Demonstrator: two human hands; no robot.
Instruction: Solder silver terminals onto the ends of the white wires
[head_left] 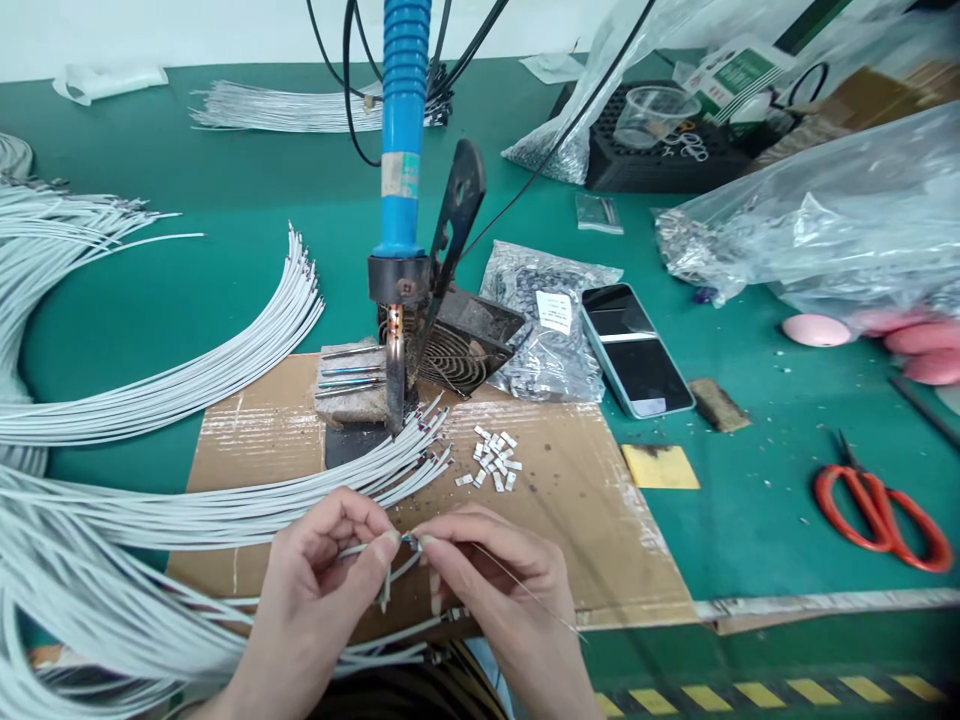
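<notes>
My left hand (pixel 319 585) is closed in a pinch on a thin white cable (pixel 386 588), close to its end. My right hand (pixel 502 575) meets it fingertip to fingertip, pinching at the cable's small coloured wire end (pixel 409 541); whether a tiny connector is there I cannot make out. A thin silvery wire (pixel 529 592), like solder, trails from my right hand towards the lower right. Just beyond my hands lie small white connectors (pixel 495 462) in a loose pile. A bundle of white cables (pixel 300 505) stretches left, its stripped ends near the soldering iron's tip (pixel 394 400).
The blue-handled soldering iron (pixel 405 90) hangs upright in a stand over cardboard (pixel 600 530). Behind it lies a silvery bag (pixel 551 310). To the right are a phone (pixel 641 350), a yellow sponge (pixel 660 467) and red-handled scissors (pixel 877 515). More cable bundles (pixel 247 345) fill the left.
</notes>
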